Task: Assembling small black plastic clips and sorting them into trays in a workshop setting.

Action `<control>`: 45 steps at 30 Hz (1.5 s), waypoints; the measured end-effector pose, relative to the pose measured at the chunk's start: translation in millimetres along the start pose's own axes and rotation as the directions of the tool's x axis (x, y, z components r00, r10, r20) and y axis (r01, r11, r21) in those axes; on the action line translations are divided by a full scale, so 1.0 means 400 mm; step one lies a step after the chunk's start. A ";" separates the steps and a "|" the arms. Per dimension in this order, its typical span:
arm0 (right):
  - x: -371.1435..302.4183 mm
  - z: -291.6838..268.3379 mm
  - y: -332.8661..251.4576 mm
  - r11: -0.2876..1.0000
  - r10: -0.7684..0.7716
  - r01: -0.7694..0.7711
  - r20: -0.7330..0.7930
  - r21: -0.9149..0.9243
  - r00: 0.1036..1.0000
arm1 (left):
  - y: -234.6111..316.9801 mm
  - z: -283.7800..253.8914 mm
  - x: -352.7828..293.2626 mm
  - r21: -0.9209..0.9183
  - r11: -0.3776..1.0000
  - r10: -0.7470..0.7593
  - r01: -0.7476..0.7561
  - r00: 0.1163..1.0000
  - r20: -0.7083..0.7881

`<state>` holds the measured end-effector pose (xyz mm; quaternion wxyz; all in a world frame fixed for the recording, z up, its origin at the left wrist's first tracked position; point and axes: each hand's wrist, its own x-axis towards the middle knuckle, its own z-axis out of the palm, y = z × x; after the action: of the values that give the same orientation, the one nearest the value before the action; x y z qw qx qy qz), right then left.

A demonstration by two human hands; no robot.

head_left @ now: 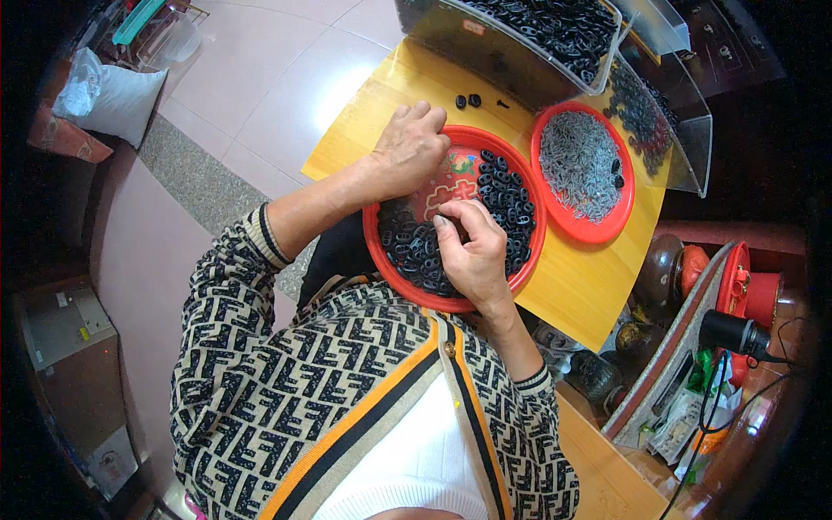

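A round red tray (pixel 371 227) lies on the yellow tabletop, with many small black oval plastic pieces (pixel 511 204) along its right and lower sides. Over its upper left rim my left hand (pixel 409 149) is closed in a fist; its fingertips are turned away, so what it holds is hidden. My right hand (pixel 475 253) reaches over the tray's middle, thumb and fingers pinched together. Whatever sits in that pinch is too small and dark to make out. Between the hands the tray's printed floor (pixel 451 189) shows.
Right of the tray, a red oval dish (pixel 598 232) holds many small grey pieces and a few black ones. Clear bins (pixel 520 56) of black parts stand behind. Two black pieces (pixel 468 101) and a tiny dark part (pixel 503 104) lie on the yellow tabletop (pixel 576 299).
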<state>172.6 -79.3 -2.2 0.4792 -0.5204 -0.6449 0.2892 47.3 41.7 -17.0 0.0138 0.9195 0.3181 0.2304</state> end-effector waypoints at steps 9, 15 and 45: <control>-0.016 -0.014 -0.005 0.999 0.029 -0.029 -0.008 0.017 1.000 | 0.015 0.011 0.002 -0.018 0.984 -0.177 0.179 0.981 0.077; -0.031 -0.031 0.015 0.812 0.429 -0.408 0.047 0.418 0.902 | 0.014 0.010 -0.013 -0.023 0.999 -0.032 0.034 0.996 0.080; 0.006 -0.072 0.008 0.275 0.500 -0.507 0.328 0.817 0.801 | 0.133 -0.050 -0.136 -0.792 -0.559 -0.336 0.245 0.807 0.486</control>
<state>200.3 -79.8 6.4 0.5562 -0.3724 -0.2041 0.7144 31.8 -35.2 -12.6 0.8292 0.3148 0.2439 0.3921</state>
